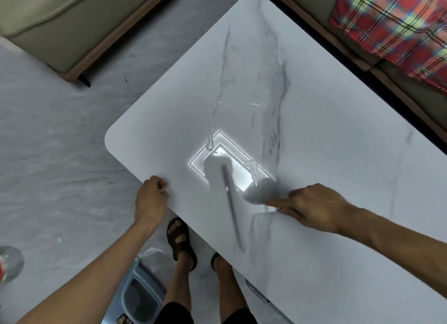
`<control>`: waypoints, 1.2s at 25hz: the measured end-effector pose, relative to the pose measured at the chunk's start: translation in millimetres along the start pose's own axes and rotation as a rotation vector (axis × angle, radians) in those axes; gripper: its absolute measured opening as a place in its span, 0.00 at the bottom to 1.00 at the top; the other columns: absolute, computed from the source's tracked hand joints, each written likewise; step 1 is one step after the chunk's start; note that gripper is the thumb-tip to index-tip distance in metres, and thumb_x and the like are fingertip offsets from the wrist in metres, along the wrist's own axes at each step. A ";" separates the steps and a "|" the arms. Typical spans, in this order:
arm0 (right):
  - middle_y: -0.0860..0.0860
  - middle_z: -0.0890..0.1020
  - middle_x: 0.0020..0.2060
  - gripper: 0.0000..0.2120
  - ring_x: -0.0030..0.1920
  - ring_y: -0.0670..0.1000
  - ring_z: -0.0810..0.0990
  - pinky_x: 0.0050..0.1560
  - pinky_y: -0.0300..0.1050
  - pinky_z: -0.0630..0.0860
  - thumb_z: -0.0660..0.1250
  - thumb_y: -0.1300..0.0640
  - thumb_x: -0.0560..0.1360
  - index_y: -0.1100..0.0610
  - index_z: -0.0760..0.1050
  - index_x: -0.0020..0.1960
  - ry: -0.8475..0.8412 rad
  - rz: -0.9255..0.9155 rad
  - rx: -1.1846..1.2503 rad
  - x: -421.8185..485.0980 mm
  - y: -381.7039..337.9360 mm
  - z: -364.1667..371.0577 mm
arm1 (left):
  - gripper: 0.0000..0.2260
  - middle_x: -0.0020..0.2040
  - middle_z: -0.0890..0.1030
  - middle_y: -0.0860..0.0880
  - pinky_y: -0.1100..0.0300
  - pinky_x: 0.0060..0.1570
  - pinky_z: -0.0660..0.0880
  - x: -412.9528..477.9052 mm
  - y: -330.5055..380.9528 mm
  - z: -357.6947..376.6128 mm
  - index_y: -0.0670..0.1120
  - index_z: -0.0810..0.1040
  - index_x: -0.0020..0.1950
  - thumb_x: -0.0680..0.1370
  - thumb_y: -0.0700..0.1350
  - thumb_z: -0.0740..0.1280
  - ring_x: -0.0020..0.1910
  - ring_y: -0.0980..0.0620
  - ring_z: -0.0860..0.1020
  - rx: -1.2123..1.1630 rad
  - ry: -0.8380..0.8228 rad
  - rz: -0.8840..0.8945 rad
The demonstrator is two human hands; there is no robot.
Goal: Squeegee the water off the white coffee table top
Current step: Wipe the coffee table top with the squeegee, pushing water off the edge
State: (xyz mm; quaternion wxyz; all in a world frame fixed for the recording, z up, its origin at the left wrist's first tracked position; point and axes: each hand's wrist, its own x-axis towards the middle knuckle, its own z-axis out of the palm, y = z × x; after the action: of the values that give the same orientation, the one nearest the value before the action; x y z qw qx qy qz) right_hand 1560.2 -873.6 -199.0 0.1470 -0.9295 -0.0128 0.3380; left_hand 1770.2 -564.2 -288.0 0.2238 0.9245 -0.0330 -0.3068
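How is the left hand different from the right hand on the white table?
The left hand rests curled at the table's near edge, while the right hand reaches farther onto the top. The left hand holds nothing; the right hand seems to hold a blurred squeegee, with a finger pointing toward the wet patch. The left hand looks sharp; the squeegee by the right hand is smeared. Both are bare and touch the table.

The desk was white with grey marble veins; the far-right blanket was red, yellow-green and black plaid.
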 end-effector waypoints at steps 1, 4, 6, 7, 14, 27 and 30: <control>0.45 0.81 0.52 0.18 0.48 0.56 0.81 0.43 0.43 0.70 0.49 0.42 0.81 0.30 0.58 0.70 0.008 -0.075 0.023 24.3 -21.2 -4.2 | 0.10 0.53 0.79 0.42 0.57 0.48 0.71 0.1 -4.3 -5.5 0.40 0.76 0.54 0.76 0.32 0.60 0.49 0.49 0.75 -0.021 0.048 -0.006; 0.48 0.81 0.56 0.18 0.52 0.58 0.79 0.46 0.44 0.70 0.53 0.46 0.82 0.37 0.65 0.71 0.038 -0.194 0.083 110.0 -86.0 -13.9 | 0.12 0.52 0.79 0.43 0.57 0.49 0.71 7.3 -15.6 -24.6 0.41 0.76 0.53 0.75 0.30 0.58 0.48 0.49 0.74 -0.054 0.141 -0.019; 0.51 0.81 0.58 0.19 0.56 0.57 0.79 0.50 0.45 0.71 0.51 0.46 0.82 0.38 0.64 0.72 0.053 -0.186 0.092 159.9 -108.8 -24.1 | 0.12 0.51 0.77 0.47 0.56 0.47 0.70 16.5 -17.5 -34.4 0.43 0.75 0.55 0.76 0.32 0.58 0.47 0.49 0.74 -0.064 0.156 -0.037; 0.53 0.81 0.57 0.19 0.56 0.58 0.79 0.50 0.46 0.70 0.51 0.46 0.82 0.38 0.64 0.72 0.074 -0.169 0.090 176.9 -111.5 -28.3 | 0.12 0.51 0.75 0.48 0.56 0.45 0.70 20.8 -16.7 -36.8 0.43 0.73 0.56 0.76 0.33 0.59 0.47 0.50 0.74 -0.064 0.154 -0.038; 0.50 0.83 0.48 0.18 0.49 0.55 0.80 0.43 0.44 0.67 0.51 0.43 0.81 0.31 0.63 0.70 0.183 0.029 0.207 138.9 -28.3 -36.1 | 0.10 0.40 0.74 0.49 0.59 0.29 0.64 29.5 10.1 -22.8 0.46 0.68 0.57 0.78 0.37 0.60 0.33 0.52 0.72 -0.034 -0.024 -0.011; 0.42 0.79 0.42 0.17 0.44 0.55 0.79 0.46 0.48 0.74 0.53 0.43 0.81 0.39 0.64 0.69 0.395 0.603 0.527 4.4 57.1 -48.9 | 0.02 0.49 0.76 0.49 0.57 0.41 0.68 62.3 97.0 7.8 0.46 0.72 0.49 0.77 0.41 0.63 0.46 0.49 0.74 0.074 -0.166 0.193; 0.53 0.77 0.47 0.20 0.43 0.59 0.75 0.39 0.47 0.74 0.58 0.54 0.79 0.46 0.61 0.71 0.523 0.751 0.774 64.6 85.6 -104.2 | 0.07 0.55 0.73 0.44 0.56 0.47 0.67 98.6 119.9 9.2 0.44 0.70 0.49 0.74 0.36 0.65 0.52 0.46 0.73 0.094 -0.132 0.300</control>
State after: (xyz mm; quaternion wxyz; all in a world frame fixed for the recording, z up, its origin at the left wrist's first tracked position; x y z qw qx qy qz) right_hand 1669.4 -975.1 -187.6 0.3438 -0.8015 0.4775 0.1068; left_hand 1853.8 -695.0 -297.0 0.2207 0.8966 -0.1996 -0.3279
